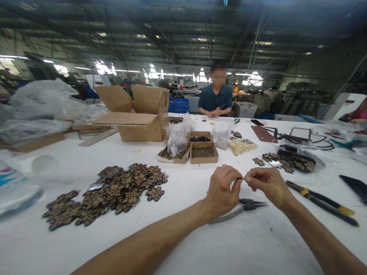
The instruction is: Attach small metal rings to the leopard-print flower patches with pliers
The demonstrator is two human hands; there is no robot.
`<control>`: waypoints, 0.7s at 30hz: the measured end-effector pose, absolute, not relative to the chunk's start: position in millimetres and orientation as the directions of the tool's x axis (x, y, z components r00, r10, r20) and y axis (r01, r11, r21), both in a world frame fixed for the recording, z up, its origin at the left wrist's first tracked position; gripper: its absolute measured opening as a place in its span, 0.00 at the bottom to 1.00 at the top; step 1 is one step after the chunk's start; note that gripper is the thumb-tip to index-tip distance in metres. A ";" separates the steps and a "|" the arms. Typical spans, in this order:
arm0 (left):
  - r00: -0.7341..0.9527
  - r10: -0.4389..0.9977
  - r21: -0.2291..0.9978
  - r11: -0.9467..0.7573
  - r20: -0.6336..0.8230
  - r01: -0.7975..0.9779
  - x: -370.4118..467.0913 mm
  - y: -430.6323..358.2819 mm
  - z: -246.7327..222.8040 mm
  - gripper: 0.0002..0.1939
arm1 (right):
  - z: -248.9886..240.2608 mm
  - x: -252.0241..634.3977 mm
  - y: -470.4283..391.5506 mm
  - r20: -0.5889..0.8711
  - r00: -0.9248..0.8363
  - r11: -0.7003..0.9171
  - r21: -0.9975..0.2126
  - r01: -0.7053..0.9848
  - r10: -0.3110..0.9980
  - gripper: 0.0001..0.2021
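My left hand [224,190] and my right hand [267,185] meet above the white table, thumb and fingertips pinched. Between them runs a small, thin dark piece [241,178], gripped at both ends; its kind is too small to make out. Below my hands lie grey-handled needle-nose pliers [249,205], partly hidden by my left hand. To the right of my right hand rest black and yellow pliers [321,198]. A heap of tan and black flower-shaped patches [114,191] spreads to the left of my left hand.
Beyond my hands stand small cardboard trays of brass-coloured bits [203,152] and dark pieces [200,139]. An open cardboard box [140,128] is behind them. More patches [304,161] lie in plastic at right. Across the table sits a person in a teal shirt [215,98].
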State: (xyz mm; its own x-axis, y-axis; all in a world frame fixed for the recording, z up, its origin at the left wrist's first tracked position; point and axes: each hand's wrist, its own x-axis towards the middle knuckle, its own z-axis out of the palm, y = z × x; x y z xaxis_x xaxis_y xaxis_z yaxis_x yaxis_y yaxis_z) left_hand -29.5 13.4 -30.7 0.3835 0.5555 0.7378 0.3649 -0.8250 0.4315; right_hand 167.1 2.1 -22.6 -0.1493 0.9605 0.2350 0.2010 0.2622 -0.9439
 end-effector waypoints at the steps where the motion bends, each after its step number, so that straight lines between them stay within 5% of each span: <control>1: 0.394 0.547 0.417 -0.830 0.738 0.371 -29.7 13.7 -31.1 0.06 | -24.6 167.1 3.0 0.227 -0.148 0.255 -0.943 0.214 0.963 0.12; 6: 0.401 0.554 0.416 -0.825 0.730 0.383 -28.9 14.0 -32.2 0.06 | -32.3 165.0 6.4 0.180 -0.125 0.207 -0.947 0.246 0.976 0.14; 16: 0.347 0.711 0.644 -0.702 0.611 0.304 -29.9 12.2 -29.4 0.08 | -42.0 154.0 11.7 0.162 -0.095 0.172 -0.979 0.112 0.982 0.16; 21: 0.373 0.681 0.594 -0.732 0.630 0.334 -27.0 20.7 -24.1 0.07 | -34.6 151.0 17.3 0.144 -0.066 0.145 -0.990 -0.002 0.987 0.13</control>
